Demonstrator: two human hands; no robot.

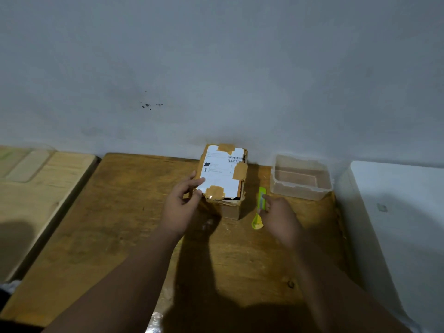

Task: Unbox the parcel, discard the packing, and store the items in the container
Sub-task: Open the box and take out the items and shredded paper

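A small cardboard parcel (224, 174) stands on the wooden table (120, 224) near the wall, with a white shipping label on top held by brown tape patches. My left hand (182, 203) rests against the parcel's near left corner, thumb and fingers touching it. A lime-green utility knife (260, 205) lies on the table just right of the parcel. My right hand (278, 217) is over the knife with fingertips touching its handle; I cannot tell whether it grips it. A clear plastic container (301, 177) sits empty to the right of the knife.
A pale wall rises right behind the parcel and container. A lighter wooden surface (38, 188) adjoins the table on the left, with a clear lid-like item on it. A white box-like object (394, 212) stands along the table's right edge.
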